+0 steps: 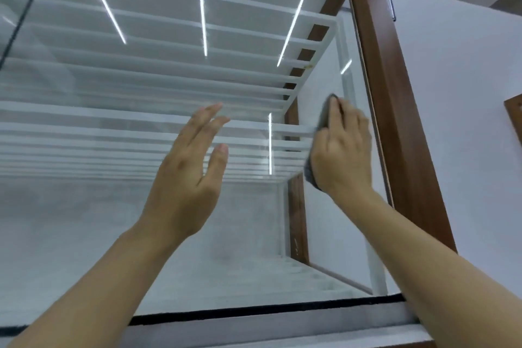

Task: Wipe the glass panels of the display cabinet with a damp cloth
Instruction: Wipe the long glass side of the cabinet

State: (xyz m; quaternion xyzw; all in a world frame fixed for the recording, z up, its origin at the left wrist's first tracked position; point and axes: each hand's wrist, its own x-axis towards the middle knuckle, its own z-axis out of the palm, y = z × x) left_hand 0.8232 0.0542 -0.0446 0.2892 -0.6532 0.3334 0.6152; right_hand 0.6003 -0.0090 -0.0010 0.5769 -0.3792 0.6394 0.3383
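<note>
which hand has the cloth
The right hand, pressing the dark grey cloth against the glass beside the brown frame; the left hand is empty, fingers straight.

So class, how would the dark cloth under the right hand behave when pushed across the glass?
The cloth is probably soft and floppy: it flattens under the right hand. It should slide easily, since the glass panel looks smooth. Likely light, as flat pressure alone seems to hold it up.

Dark grey cloth (310, 174), mostly covered, pressed flat on clear, reflective, faintly hazy glass panel (226, 234), near its right edge, beside brown wooden cabinet frame (395, 121)
</note>
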